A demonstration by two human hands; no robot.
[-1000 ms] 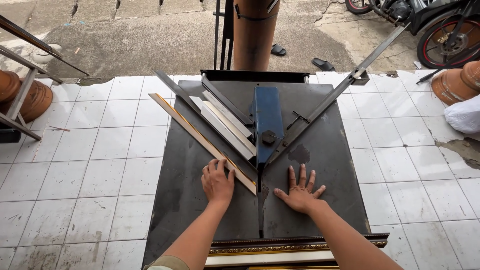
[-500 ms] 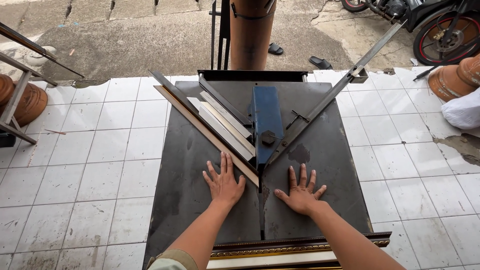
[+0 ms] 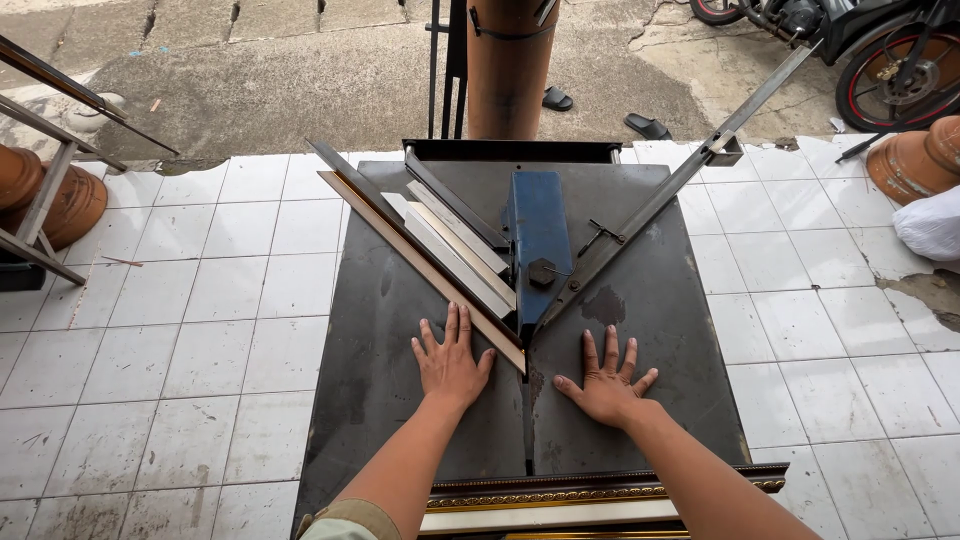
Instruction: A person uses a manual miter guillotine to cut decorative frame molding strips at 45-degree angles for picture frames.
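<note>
Seen from above: a dark metal saw table (image 3: pixel 380 400) set on a white tiled floor (image 3: pixel 200 330). Left hand (image 3: pixel 450 365) flat on the tabletop, fingers spread wide, gripping nothing, fingertips touching or just short of a long wooden moulding strip (image 3: pixel 420 265). Strip lying diagonally, running from the table's upper left down to its cut end near the centre slot, just beside the left hand's index finger. Right hand (image 3: pixel 605 380) also flat and splayed on the tabletop, holding nothing, right of the slot and just below the point where two angled fences meet. Between the hands, a narrow slot in the table. Above them, a blue blade guard (image 3: pixel 538 235), with pale strips (image 3: pixel 455 245) stacked alongside the left fence. On the right, a long metal bar (image 3: pixel 690 170) angled up past the table's corner. At the near edge, an ornate gilded frame piece (image 3: pixel 560 500). Beyond the table, a brown post (image 3: pixel 510 60), sandals, clay pots (image 3: pixel 915 165) and a motorcycle wheel (image 3: pixel 900 70) on bare concrete.
</note>
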